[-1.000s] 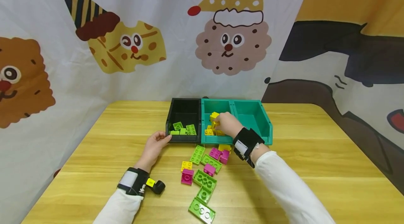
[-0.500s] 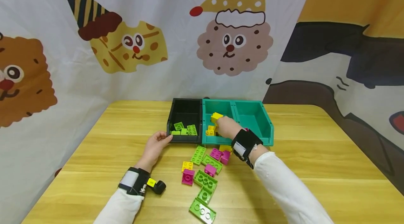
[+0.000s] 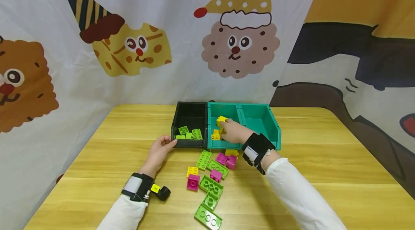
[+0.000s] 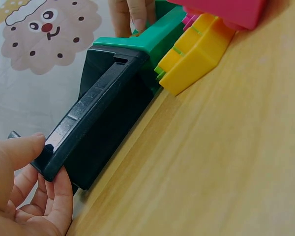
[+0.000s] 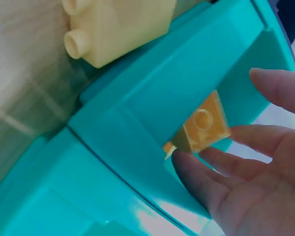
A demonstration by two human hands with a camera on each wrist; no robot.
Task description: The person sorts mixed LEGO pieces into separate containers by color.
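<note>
My left hand grips the front left corner of the black bin, thumb on top of the rim and fingers beneath it. Several green bricks lie inside that bin. My right hand reaches into the left teal bin, its thumb spread away from the other fingers. A yellow brick lies right at its fingertips in the right wrist view. Another yellow brick shows just beyond the hand, and more yellow bricks are at the bin's front. The hand hides part of the bin's floor.
Loose on the table in front of the bins are a green brick, a magenta brick, a yellow brick and several others. The right teal bin joins the left one. A printed cloth hangs behind the table.
My right hand has shifted within the left teal bin, and its wrist has moved slightly right since half a second ago. My left hand keeps its hold on the black bin.
</note>
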